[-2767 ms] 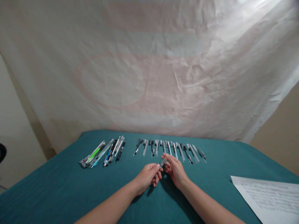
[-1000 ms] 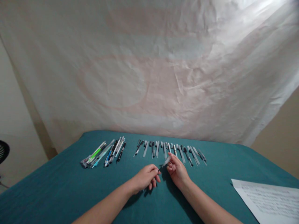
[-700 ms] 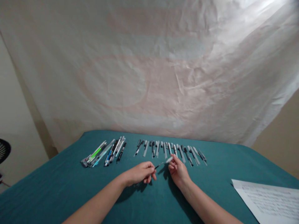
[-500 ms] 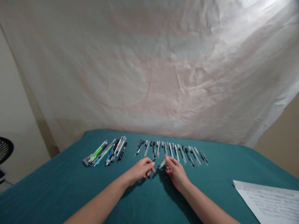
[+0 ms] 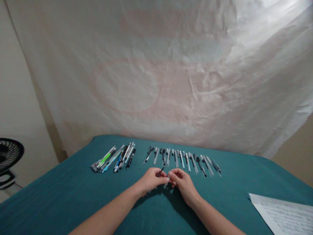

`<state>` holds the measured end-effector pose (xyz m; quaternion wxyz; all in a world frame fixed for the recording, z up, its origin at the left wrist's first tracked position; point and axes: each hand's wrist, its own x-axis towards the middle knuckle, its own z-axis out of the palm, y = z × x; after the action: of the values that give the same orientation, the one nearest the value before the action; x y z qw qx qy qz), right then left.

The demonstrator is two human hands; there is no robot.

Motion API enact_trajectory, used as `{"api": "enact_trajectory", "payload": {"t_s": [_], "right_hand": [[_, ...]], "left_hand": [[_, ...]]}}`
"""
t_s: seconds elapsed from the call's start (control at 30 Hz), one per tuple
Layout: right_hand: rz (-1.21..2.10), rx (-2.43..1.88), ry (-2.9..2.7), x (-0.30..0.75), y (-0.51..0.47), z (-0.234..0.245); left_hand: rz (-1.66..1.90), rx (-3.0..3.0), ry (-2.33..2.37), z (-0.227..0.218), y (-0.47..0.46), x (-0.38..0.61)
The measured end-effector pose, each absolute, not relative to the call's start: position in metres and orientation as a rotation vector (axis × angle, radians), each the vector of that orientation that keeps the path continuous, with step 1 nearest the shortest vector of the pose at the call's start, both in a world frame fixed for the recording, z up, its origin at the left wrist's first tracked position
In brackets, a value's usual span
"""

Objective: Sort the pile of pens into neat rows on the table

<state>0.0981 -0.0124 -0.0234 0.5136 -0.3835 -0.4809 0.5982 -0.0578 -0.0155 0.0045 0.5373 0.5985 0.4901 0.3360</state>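
My left hand is closed on a thin dark pen, whose end sticks up past the thumb and fingers. Pinched in my right hand is a small, clear pen piece, possibly a cap; the fingers cover most of it. The fingertips of both hands meet, or nearly so, above the green cloth. Just beyond them lies a row of pens with their caps set apart, including a black pen and a white pen.
Left of the row rests a loose group of pens, among them a bright green pen. A written sheet of paper lies at the right on the green cloth. A black fan stands beyond the left edge.
My hands have come together from a small gap. The clear piece in my right hand has moved slightly down and left, and more of the dark pen shows at my left hand.
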Motion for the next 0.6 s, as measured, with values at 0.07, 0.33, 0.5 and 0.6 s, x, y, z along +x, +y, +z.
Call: {"api": "enact_trajectory", "payload": {"t_s": [0.07,0.33,0.5,0.6], "right_hand": [[1.428,-0.925,-1.177,0.097,-0.012,-0.024],[1.385,-0.975,-1.179,0.097,-0.012,-0.026],[1.382,-0.992,-1.182,0.098,-0.013,-0.025],[1.394,-0.991,-1.179,0.098,-0.014,-0.023]], "left_hand": [[0.797,1.424,1.163,0.004,-0.016,-0.057],[0.699,1.629,1.246,0.017,-0.005,-0.080],[0.454,1.851,1.706,0.026,0.015,-0.127],[0.411,1.843,1.877,0.026,0.023,-0.149]]}}
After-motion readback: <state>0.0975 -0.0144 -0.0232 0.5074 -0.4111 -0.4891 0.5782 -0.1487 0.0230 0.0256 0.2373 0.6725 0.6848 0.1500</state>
